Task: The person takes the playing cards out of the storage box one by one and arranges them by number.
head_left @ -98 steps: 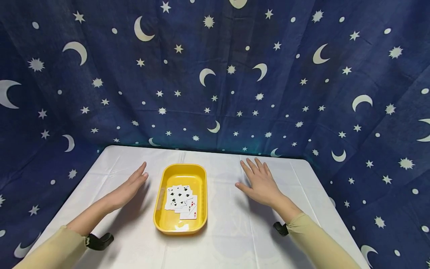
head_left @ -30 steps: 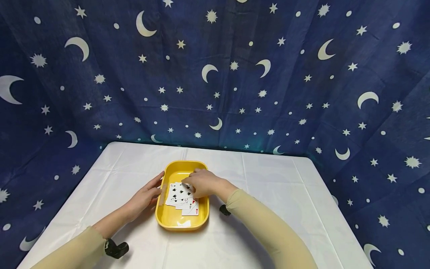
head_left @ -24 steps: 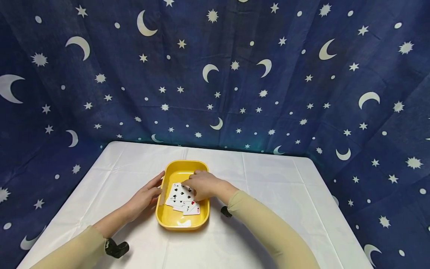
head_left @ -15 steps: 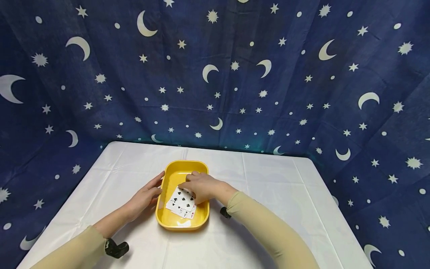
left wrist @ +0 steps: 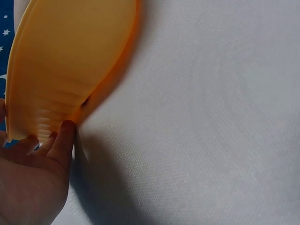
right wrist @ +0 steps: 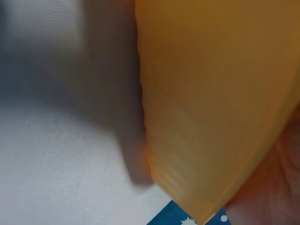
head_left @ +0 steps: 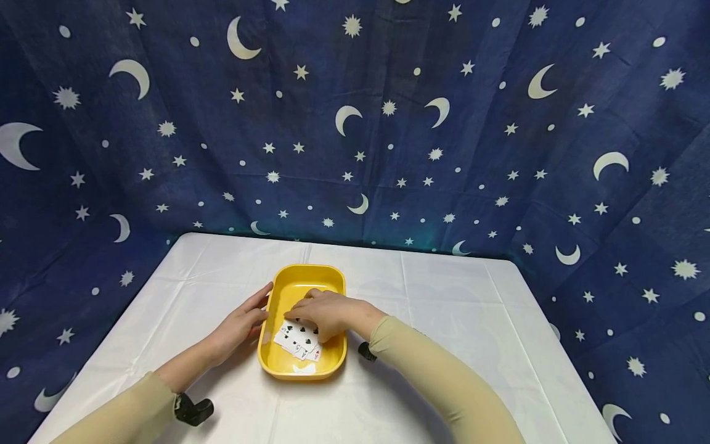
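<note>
A yellow tray [head_left: 285,295] stands on the table, holding a small overlapping pile of playing cards [head_left: 298,340]; spades and a red ace corner show. My right hand [head_left: 328,313] reaches over the tray's right side, its fingers and thumb curled round the far and right edges of the cards. My left hand [head_left: 235,330] rests its fingertips against the tray's left wall. In the left wrist view, the extended fingers of the left hand [left wrist: 35,178] touch the outer wall of the tray [left wrist: 79,47]. The right wrist view shows the tray wall [right wrist: 211,93] hiding most of the right hand [right wrist: 276,192].
A white cloth covers the table [head_left: 444,296]. Behind it hangs a dark blue curtain [head_left: 310,123] with moons and stars. Each wrist wears a black device, such as the one on the left wrist [head_left: 193,409].
Both hands have come from beside the tray to it. Within the last second, my right hand has turned and drawn the spread cards into a tighter pile toward the near side.
</note>
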Tool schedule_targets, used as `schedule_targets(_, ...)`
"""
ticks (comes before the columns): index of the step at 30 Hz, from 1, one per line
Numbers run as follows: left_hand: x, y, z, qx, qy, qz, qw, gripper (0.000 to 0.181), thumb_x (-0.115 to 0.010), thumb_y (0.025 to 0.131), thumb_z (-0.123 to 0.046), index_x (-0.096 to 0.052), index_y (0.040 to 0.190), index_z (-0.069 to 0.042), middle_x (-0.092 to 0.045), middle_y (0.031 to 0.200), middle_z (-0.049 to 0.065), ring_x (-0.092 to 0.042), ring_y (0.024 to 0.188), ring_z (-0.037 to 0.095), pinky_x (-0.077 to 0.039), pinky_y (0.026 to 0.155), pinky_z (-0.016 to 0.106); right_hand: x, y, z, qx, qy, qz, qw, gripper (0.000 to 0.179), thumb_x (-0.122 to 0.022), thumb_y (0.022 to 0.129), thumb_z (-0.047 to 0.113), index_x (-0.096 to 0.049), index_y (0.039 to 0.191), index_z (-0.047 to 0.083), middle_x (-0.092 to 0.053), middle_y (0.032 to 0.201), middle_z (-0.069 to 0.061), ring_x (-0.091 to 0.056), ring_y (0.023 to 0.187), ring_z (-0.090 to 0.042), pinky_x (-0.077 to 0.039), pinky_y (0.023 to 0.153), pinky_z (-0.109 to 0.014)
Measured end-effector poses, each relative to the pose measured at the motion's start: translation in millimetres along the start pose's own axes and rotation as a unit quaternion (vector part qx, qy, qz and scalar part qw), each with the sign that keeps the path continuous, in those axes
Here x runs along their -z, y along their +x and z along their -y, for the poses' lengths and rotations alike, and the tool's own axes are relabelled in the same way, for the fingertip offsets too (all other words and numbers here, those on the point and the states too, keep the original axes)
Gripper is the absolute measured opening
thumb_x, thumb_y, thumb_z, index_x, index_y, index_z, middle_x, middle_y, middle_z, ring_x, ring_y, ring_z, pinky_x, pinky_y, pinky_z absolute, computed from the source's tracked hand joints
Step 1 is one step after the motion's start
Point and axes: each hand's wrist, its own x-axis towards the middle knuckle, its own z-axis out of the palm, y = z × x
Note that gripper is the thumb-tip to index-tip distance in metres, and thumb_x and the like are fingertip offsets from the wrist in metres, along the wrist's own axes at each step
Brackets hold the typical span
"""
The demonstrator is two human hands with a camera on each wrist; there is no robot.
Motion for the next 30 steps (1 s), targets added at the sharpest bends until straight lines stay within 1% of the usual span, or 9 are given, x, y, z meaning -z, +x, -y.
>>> schedule_targets(4, 0.2, -0.2, -0.6, -0.001, -0.001, 0.002, 1.0, 0.067, -0.045, 0.106, -0.021, -0.016, 0.166, -0.03, -0.013, 0.171, 0.013, -0.023, 0.153, 0.036, -0.029, 0.118, 0.054, 0, 0.5, -1, -0.004, -0.019, -0.003, 0.9998, 0.086, -0.084, 0.08, 0.031, -0.044, 0.156, 0.035, -0.047, 0.15, 0.013, -0.039, 0.135, -0.015, -0.033, 0.114, -0.028)
schedule_targets(7, 0.3, 0.1, -0.7, -0.001, -0.002, 0.003, 1.0, 0.067, -0.045, 0.106, -0.021, -0.016, 0.166, -0.031, -0.013, 0.171, 0.013, -0.023, 0.153, 0.036, -0.029, 0.118, 0.054, -1, 0.6, -1, -0.007, -0.021, -0.007, 0.9997, 0.088, -0.086, 0.079, 0.038, -0.045, 0.156, 0.033, -0.049, 0.146, 0.011, -0.039, 0.133, -0.014, -0.033, 0.114, -0.027)
schedule_targets(11, 0.2, 0.5, -0.5, 0.0, -0.003, 0.003, 1.0, 0.067, -0.045, 0.106, -0.021, -0.016, 0.166, -0.031, -0.013, 0.171, 0.012, -0.023, 0.153, 0.036, -0.027, 0.119, 0.055, -1, 0.0, -1, 0.001, -0.018, -0.02, 0.9996, 0.088, -0.088, 0.077, 0.045, -0.049, 0.154, 0.03, -0.052, 0.137, 0.011, -0.041, 0.129, -0.012, -0.035, 0.11, -0.026)
schedule_targets(14, -0.5, 0.2, -0.2, 0.001, -0.001, 0.001, 1.0, 0.068, -0.045, 0.106, -0.02, -0.015, 0.166, -0.031, -0.013, 0.171, 0.013, -0.022, 0.153, 0.036, -0.026, 0.119, 0.056, 0, -0.6, -2, 0.003, -0.003, -0.034, 0.9994, 0.086, -0.089, 0.075, 0.048, -0.053, 0.15, 0.028, -0.052, 0.131, 0.01, -0.042, 0.123, -0.011, -0.037, 0.105, -0.025)
schedule_targets(17, -1.2, 0.4, 0.1, 0.002, -0.002, -0.003, 1.0, 0.069, -0.044, 0.106, -0.019, -0.014, 0.166, -0.031, -0.013, 0.17, 0.013, -0.022, 0.153, 0.037, -0.025, 0.119, 0.057, 2, -2.7, -3, -0.005, 0.021, -0.046, 0.9987, 0.085, -0.089, 0.073, 0.049, -0.054, 0.149, 0.028, -0.052, 0.132, 0.009, -0.042, 0.121, -0.011, -0.039, 0.103, -0.026)
schedule_targets(22, -2.2, 1.0, 0.6, 0.001, -0.01, -0.008, 0.9999, 0.067, -0.043, 0.106, -0.018, -0.016, 0.166, -0.03, -0.014, 0.17, 0.013, -0.025, 0.152, 0.036, -0.027, 0.119, 0.055, 7, -9.7, -7, -0.019, 0.054, -0.064, 0.9963, 0.089, -0.089, 0.072, 0.052, -0.052, 0.15, 0.03, -0.049, 0.142, 0.007, -0.04, 0.127, -0.013, -0.04, 0.107, -0.029)
schedule_targets(26, -2.6, 1.2, 0.2, 0.002, -0.012, -0.012, 0.9999, 0.067, -0.043, 0.105, -0.017, -0.016, 0.166, -0.029, -0.014, 0.17, 0.014, -0.027, 0.151, 0.035, -0.027, 0.119, 0.052, 13, -18.5, -13, -0.02, 0.055, -0.089, 0.9943, 0.094, -0.084, 0.071, 0.065, -0.05, 0.151, 0.03, -0.05, 0.141, 0.008, -0.04, 0.128, -0.013, -0.04, 0.108, -0.031)
schedule_targets(28, -2.8, 1.3, 0.0, 0.003, -0.011, -0.013, 0.9998, 0.068, -0.044, 0.105, -0.018, -0.016, 0.166, -0.029, -0.014, 0.17, 0.014, -0.027, 0.152, 0.035, -0.027, 0.119, 0.052, 16, -24.4, -16, -0.021, 0.052, -0.102, 0.9932, 0.093, -0.083, 0.072, 0.065, -0.05, 0.151, 0.029, -0.051, 0.14, 0.007, -0.04, 0.127, -0.014, -0.039, 0.109, -0.031)
schedule_targets(30, -3.1, 1.5, -0.2, 0.004, -0.01, -0.017, 0.9998, 0.068, -0.043, 0.105, -0.018, -0.016, 0.166, -0.028, -0.014, 0.17, 0.014, -0.026, 0.152, 0.035, -0.027, 0.119, 0.052, 20, -30.7, -20, -0.024, 0.051, -0.113, 0.992, 0.09, -0.083, 0.074, 0.061, -0.051, 0.151, 0.028, -0.052, 0.14, 0.006, -0.041, 0.127, -0.014, -0.039, 0.11, -0.032)
